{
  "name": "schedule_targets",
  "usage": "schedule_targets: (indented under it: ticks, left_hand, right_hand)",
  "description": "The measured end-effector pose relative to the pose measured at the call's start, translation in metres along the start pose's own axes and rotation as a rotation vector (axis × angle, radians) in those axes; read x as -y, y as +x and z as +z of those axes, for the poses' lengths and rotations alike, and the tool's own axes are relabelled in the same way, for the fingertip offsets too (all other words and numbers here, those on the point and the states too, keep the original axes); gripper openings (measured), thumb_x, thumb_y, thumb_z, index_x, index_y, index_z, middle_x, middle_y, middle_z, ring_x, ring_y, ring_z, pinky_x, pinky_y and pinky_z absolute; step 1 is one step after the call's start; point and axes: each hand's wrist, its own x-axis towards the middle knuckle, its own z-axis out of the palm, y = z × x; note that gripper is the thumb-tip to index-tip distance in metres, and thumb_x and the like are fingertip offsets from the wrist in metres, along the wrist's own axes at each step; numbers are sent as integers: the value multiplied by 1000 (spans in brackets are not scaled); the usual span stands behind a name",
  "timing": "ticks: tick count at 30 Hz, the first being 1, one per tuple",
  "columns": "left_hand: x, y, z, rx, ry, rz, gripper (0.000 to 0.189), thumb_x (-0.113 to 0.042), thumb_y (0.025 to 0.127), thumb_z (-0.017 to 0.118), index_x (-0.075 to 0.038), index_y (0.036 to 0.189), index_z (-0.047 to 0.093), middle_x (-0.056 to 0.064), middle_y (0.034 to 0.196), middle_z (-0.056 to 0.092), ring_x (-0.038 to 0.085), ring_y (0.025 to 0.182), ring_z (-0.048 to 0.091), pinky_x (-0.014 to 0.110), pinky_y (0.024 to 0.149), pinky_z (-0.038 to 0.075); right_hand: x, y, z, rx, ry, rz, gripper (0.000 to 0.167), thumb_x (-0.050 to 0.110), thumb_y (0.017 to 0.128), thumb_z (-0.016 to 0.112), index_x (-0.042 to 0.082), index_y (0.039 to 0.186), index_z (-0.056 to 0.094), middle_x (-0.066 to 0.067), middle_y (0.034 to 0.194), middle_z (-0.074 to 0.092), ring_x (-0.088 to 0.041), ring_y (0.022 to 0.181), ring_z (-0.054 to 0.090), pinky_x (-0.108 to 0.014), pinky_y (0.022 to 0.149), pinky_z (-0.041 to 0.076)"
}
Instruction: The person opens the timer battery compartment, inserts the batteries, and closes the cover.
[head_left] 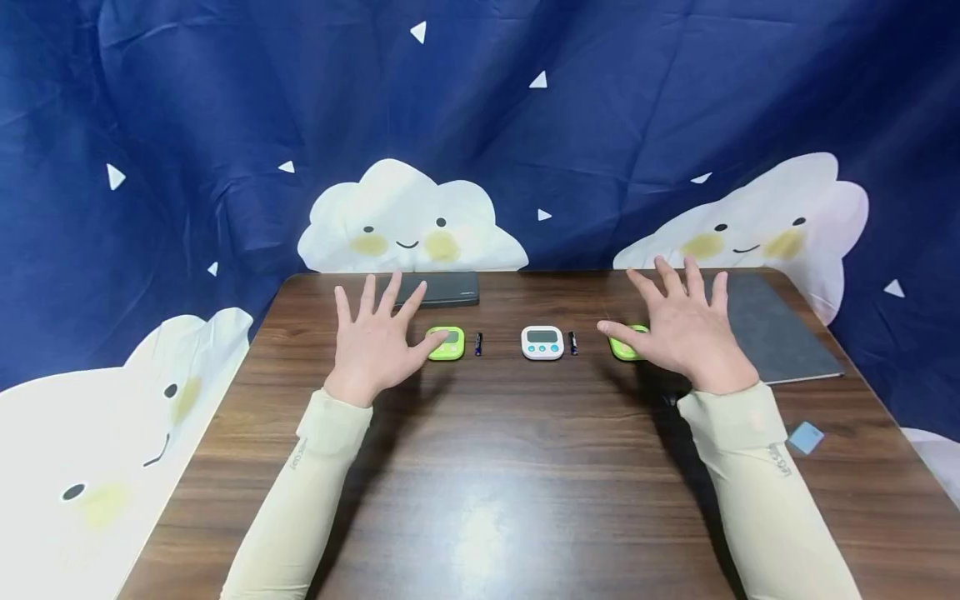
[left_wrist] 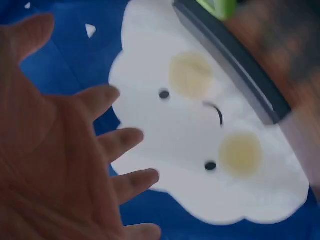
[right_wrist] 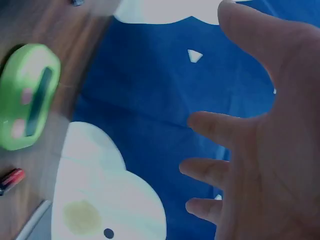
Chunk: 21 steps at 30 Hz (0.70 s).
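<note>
My left hand (head_left: pixel 372 342) hovers over the table with its fingers spread and nothing in it. Its thumb overlaps a green digital timer (head_left: pixel 453 351) in the head view. On the other side, my right hand (head_left: pixel 693 337) is also spread wide and holds nothing. Behind its thumb lies a second green timer (head_left: pixel 622 351), partly hidden in the head view; the right wrist view shows this timer (right_wrist: pixel 12 112) with pink buttons. Between the hands sits a white timer (head_left: pixel 542 350) with blue buttons. Small batteries (head_left: pixel 478 344) lie beside the timers, one of them a red-and-black battery (right_wrist: pixel 12 180).
A flat dark box (head_left: pixel 453 287) lies at the table's back edge, behind the left hand. Beyond the right hand is a large dark grey board (head_left: pixel 780 333). A light blue square (head_left: pixel 806 437) rests near the right sleeve. A blue cloud-print curtain (head_left: pixel 585 125) hangs behind the brown table (head_left: pixel 487 450).
</note>
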Motion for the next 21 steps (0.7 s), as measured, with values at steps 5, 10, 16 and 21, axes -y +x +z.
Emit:
schedule_targets:
  ticks: [5, 10, 16, 21]
  left_hand:
    - [-31, 18, 6, -79, -36, 117, 90, -78, 103, 57, -30, 176, 39, 11, 185, 33, 43, 173, 25, 75, 138, 16]
    - [-81, 50, 11, -132, -193, 290, 76, -63, 105, 66, -19, 166, 55, 13, 167, 57, 38, 152, 56, 61, 121, 51]
    - [-135, 77, 34, -43, -354, 361, 64, -54, 107, 70, -15, 157, 65, 8, 155, 68, 30, 145, 64, 50, 120, 56]
    - [-169, 90, 55, 55, -404, 369, 60, -52, 106, 74, -16, 153, 68, 5, 148, 72, 24, 138, 69, 45, 117, 58]
  right_hand:
    - [-28, 4, -16, -31, 136, -70, 94, 73, 106, 61, 13, 175, 37, -30, 182, 25, -60, 168, 16, -85, 131, 10]
    - [-78, 13, -13, 3, 270, -103, 77, 53, 110, 68, 6, 167, 50, -29, 170, 50, -54, 156, 46, -74, 123, 39]
    - [-112, 19, 17, 137, 351, -95, 73, 43, 104, 81, 8, 163, 55, -24, 167, 55, -51, 155, 48, -73, 123, 42]
    - [-118, 25, 37, 233, 399, -130, 82, 38, 96, 91, 8, 163, 54, -24, 171, 49, -51, 164, 35, -75, 129, 34]
